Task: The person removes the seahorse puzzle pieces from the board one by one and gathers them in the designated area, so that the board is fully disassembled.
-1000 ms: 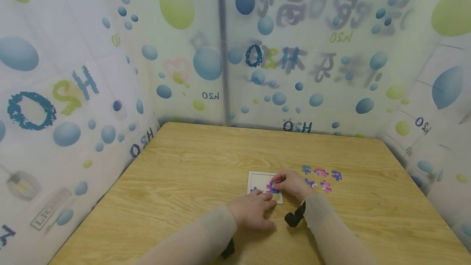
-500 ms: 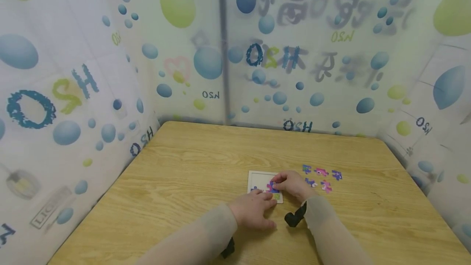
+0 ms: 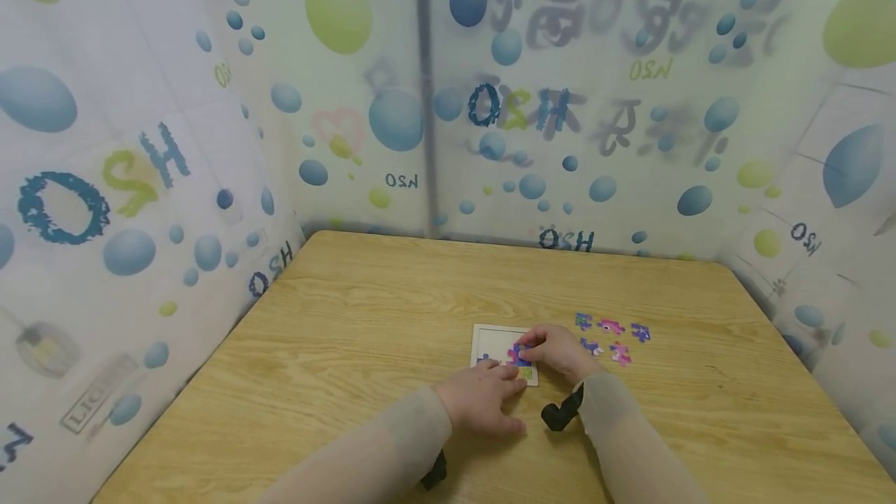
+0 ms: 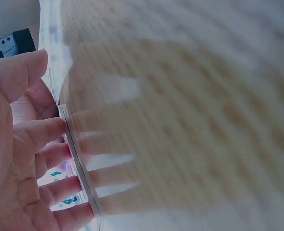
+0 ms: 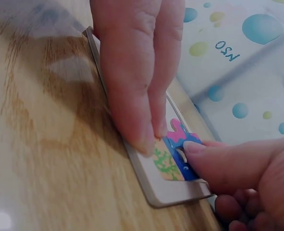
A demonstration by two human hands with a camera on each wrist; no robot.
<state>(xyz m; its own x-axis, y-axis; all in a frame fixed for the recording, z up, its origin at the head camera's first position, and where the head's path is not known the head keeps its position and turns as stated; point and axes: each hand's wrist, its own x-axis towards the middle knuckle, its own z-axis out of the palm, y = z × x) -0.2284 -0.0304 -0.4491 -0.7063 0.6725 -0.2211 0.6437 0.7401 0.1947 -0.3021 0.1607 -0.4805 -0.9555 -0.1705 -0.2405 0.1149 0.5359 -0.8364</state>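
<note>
A small white puzzle tray (image 3: 498,327) lies on the table with a few pieces in it. My left hand (image 3: 483,403) rests on the tray's near side, fingers extended over the edge. At the tray's right side, my right hand (image 3: 556,352) pinches a pink-and-blue puzzle piece (image 5: 177,132) between thumb and fingers. The right wrist view has the thumb on top of this piece, which sits against a yellow-green piece (image 5: 165,164) at the tray's near corner. Left fingertips touch near that corner piece. The left hand covers part of the tray's near row.
Several loose puzzle pieces (image 3: 611,327) lie in two rows on the wooden table (image 3: 364,309), to the right of the tray. Patterned curtain walls (image 3: 350,115) stand close behind and on both sides of the table. Black wrist-camera straps (image 3: 560,415) show at both cuffs.
</note>
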